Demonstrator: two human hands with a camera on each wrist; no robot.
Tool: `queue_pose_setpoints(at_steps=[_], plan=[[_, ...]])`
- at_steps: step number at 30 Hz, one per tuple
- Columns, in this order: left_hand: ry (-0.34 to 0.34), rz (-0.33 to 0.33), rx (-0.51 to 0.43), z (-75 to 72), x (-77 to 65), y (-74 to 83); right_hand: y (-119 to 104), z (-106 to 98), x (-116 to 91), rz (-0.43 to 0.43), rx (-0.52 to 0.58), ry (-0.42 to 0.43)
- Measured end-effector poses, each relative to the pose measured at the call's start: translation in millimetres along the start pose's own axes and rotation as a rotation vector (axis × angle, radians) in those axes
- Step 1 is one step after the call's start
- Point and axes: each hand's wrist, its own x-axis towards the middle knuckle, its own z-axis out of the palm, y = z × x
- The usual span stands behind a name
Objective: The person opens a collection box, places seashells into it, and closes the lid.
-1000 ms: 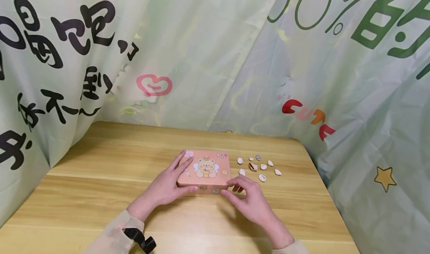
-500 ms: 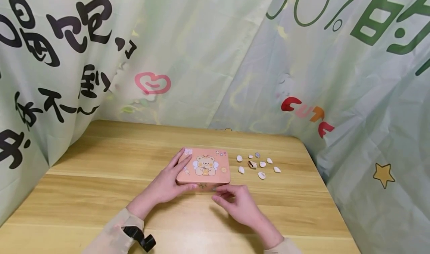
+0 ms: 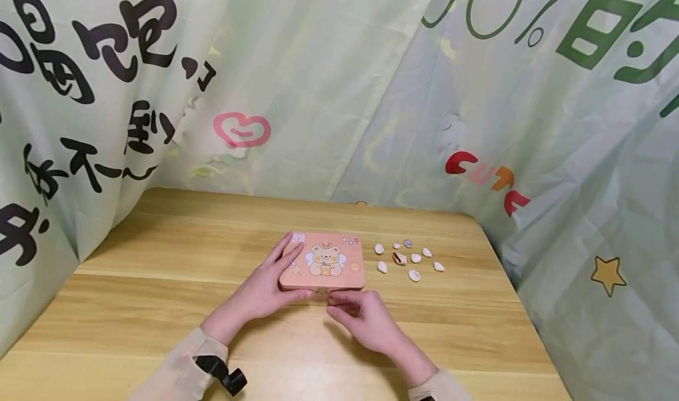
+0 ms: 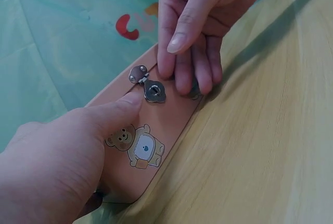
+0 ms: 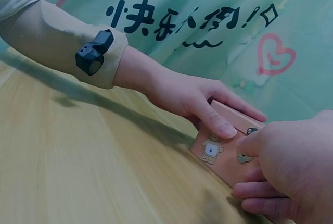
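Observation:
A pink box with a winged bear printed on its lid lies closed on the wooden table. My left hand holds its left side, fingers over the lid and thumb on the front. In the left wrist view a small metal latch hangs down the front, right by that thumb. My right hand is at the front, fingertips touching the face beside the latch. Its thumb stands off from the box with nothing pinched. In the right wrist view the right hand partly covers the latch.
Several small white seashells and a brown-striped one lie on the table to the right of the box. A printed curtain hangs behind and along both sides. A black wrist camera sits on the left sleeve.
My right hand has slid left along the box's front, from the right corner to beside the latch. The left hand keeps its hold, and the box stays closed.

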Motion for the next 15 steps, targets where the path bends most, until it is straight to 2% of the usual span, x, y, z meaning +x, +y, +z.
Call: queue_pose_setpoints(at_steps=[6, 15], plan=[[0.004, 0.005, 0.0, 0.5, 0.4, 0.1, 2.3, 4.7, 1.6, 0.025, 0.064, 0.005], [0.013, 0.003, 0.0, 0.8, 0.7, -0.5, 2.7, 10.2, 2.2, 0.064, 0.088, 0.045]])
